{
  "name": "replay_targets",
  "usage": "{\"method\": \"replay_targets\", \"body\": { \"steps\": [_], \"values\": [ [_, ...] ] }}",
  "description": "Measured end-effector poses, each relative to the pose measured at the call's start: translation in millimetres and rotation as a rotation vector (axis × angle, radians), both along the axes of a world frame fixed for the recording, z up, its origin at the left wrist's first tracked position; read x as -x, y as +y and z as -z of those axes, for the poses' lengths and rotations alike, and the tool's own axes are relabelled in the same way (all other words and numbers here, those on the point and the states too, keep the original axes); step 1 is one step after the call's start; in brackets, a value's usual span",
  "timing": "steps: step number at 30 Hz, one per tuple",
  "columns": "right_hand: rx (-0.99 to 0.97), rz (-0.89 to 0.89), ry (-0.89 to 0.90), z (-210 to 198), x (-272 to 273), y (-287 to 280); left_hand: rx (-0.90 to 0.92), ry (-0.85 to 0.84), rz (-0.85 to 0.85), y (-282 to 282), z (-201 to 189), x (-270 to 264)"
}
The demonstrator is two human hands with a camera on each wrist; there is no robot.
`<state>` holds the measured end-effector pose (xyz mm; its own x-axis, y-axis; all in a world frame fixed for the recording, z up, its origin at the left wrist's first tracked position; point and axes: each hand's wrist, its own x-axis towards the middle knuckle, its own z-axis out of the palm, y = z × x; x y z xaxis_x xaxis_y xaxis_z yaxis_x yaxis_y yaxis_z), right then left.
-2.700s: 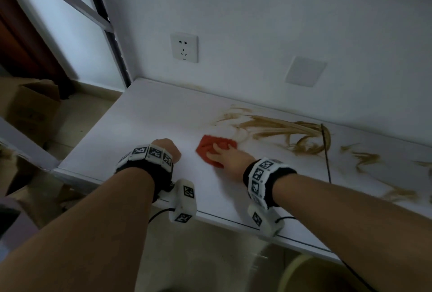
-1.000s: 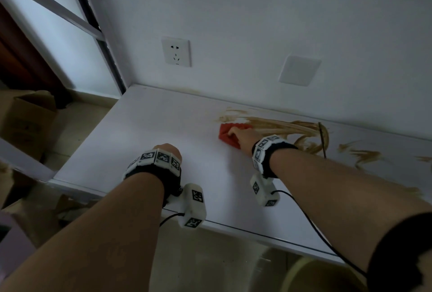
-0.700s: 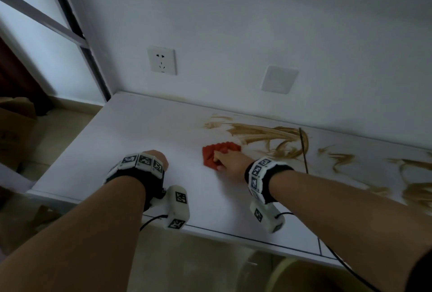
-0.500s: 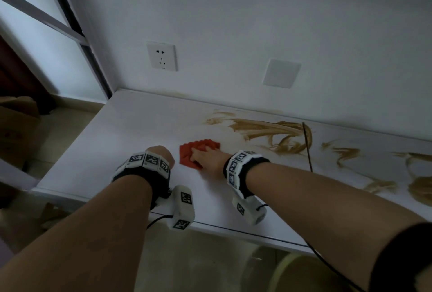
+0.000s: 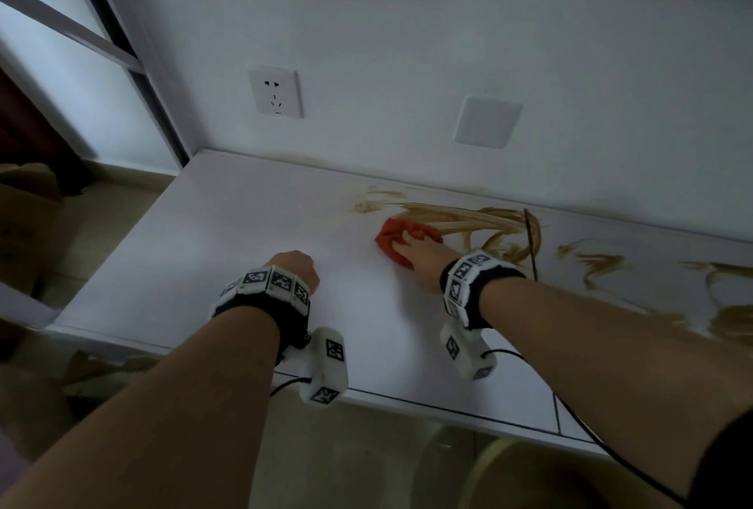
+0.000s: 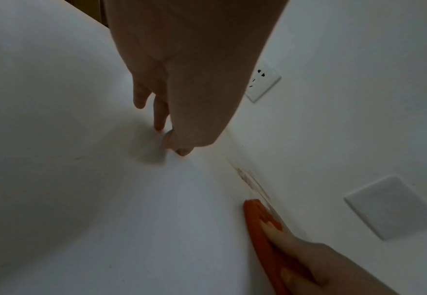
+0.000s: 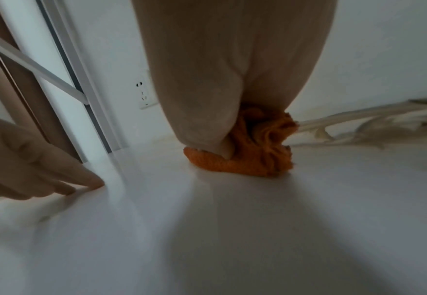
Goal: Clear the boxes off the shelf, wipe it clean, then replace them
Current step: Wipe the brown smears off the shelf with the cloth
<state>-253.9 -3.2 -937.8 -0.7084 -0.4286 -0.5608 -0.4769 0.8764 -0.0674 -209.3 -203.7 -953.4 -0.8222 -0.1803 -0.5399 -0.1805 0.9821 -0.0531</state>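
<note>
The white shelf [image 5: 228, 231] carries no boxes; brown smears [image 5: 468, 219] streak its back right part. My right hand [image 5: 411, 247] presses a crumpled orange-red cloth [image 5: 387, 235] onto the shelf at the left end of the smears. Its fingers curve over the wad and its thumb lies at the side. The right wrist view shows the cloth [image 7: 258, 155] bunched up under the palm. The left wrist view shows the cloth [image 6: 260, 235] close to the back wall. My left hand [image 5: 291, 264] holds nothing and rests on straight fingertips [image 6: 159, 125] on the clean left part.
A wall socket [image 5: 276, 91] and a blank cover plate [image 5: 487, 121] sit on the wall behind the shelf. A dark seam [image 5: 529, 239] crosses the shelf through the smears. A cardboard box [image 5: 20, 223] stands on the floor at left. A window frame [image 5: 122, 60] borders the shelf's left end.
My right hand has slid the cloth from beside the left hand away toward the wall and rightward, onto the edge of the smears. The left hand has stayed put.
</note>
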Motion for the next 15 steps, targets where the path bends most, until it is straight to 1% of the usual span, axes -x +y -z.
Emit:
{"method": "replay_targets", "body": {
  "steps": [2,5,7,9,12,15],
  "values": [
    [0.032,-0.066,0.007,-2.8,-15.4,1.9,-0.008,0.002,-0.008,1.9,0.9,-1.1],
    [0.042,-0.236,-0.022,4.4,-40.2,-14.7,-0.002,0.006,-0.012,4.8,2.2,-4.9],
    [0.042,-0.271,-0.057,12.5,-42.2,-29.7,0.005,0.005,-0.003,7.3,1.4,-7.8],
    [0.037,-0.273,-0.073,14.7,-33.9,-41.4,0.010,0.000,-0.002,8.3,0.1,-9.1],
    [0.001,-0.247,-0.052,10.3,-17.5,-50.8,0.015,-0.003,0.005,6.7,0.1,-8.9],
    [0.043,-0.126,-0.014,11.6,-1.0,-46.0,0.020,-0.017,0.016,5.0,-1.0,-7.3]
  ]
}}
